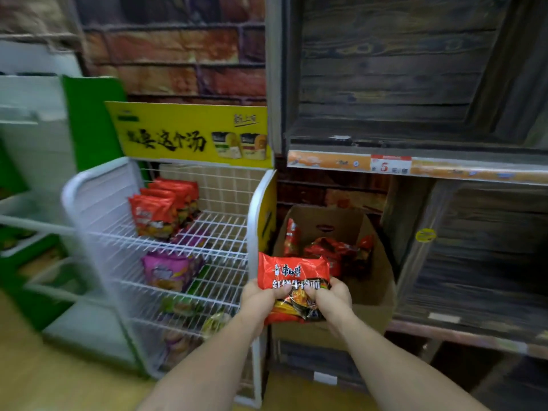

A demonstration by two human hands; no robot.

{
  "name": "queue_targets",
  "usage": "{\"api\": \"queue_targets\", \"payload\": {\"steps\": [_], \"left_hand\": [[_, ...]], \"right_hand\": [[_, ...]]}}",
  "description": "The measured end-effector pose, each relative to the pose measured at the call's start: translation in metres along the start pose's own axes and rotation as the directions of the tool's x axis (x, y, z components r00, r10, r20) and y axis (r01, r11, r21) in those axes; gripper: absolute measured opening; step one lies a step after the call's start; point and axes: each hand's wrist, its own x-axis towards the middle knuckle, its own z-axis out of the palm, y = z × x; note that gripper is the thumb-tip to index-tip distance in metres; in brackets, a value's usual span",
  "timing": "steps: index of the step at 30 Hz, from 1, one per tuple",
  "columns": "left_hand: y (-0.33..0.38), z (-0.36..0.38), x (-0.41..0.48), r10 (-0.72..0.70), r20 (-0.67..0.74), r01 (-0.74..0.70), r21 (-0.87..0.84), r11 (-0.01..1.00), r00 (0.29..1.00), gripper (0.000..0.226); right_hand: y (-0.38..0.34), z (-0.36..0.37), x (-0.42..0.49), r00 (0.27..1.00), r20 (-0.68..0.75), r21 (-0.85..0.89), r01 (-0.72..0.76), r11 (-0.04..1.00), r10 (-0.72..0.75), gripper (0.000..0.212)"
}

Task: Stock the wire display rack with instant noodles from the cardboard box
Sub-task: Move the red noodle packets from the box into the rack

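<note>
Head view, listed near to far.

1. Our left hand (261, 301) and right hand (330, 301), forearms stretched forward. Both are closed on one red noodle packet (292, 272). The left hand grips its lower left edge and the right hand its lower right edge, with fingers curled onto the printed face.
2. We hold the packet upright between the two hands, face toward us. It is clear of any shelf, in front of the rack's right front post and the near left corner of the box.
3. Cardboard box (382, 280), open at the top, standing on a low wooden shelf just right of the rack. More red packets (329, 250) lie loose inside it.
4. White wire display rack (253, 209), to the left of our hands, with tiered shelves.
   - Top tier: a row of red packets (157, 210) standing at the left.
   - Tier below: purple packets (169, 271).
   - Lower tiers: greenish and yellowish packets, too blurred for us to tell more.
5. Yellow header sign (184, 134) at the back of the rack.
6. Dark wooden shelving (415, 84) to the right, with an orange price strip (332, 163) along its edge.
7. Brick-pattern wall (178, 54) behind.
</note>
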Motion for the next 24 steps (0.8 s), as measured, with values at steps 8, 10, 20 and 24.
{"api": "queue_targets", "payload": {"steps": [8, 10, 20, 24], "left_hand": [[-0.005, -0.124, -0.032, -0.004, -0.228, 0.003, -0.006, 1.000, 0.974, 0.039], [-0.001, -0.155, -0.031, 0.005, -0.264, -0.009, -0.014, 1.000, 0.965, 0.038], [0.037, -0.312, 0.013, 0.058, -0.238, -0.082, -0.094, 0.992, 0.970, 0.046], [0.054, -0.363, 0.032, 0.060, -0.187, -0.081, -0.103, 0.991, 0.981, 0.051]], "right_hand": [[-0.010, 0.107, -0.058, 0.981, 0.186, -0.065, 0.062, 0.996, -0.049, 0.030], [-0.018, 0.136, -0.068, 0.974, 0.216, -0.077, 0.087, 0.993, -0.069, 0.031], [-0.063, 0.297, -0.095, 0.970, 0.206, -0.059, 0.141, 0.988, -0.126, 0.037], [-0.076, 0.351, -0.102, 0.979, 0.167, -0.032, 0.121, 0.992, -0.114, 0.032]]}}
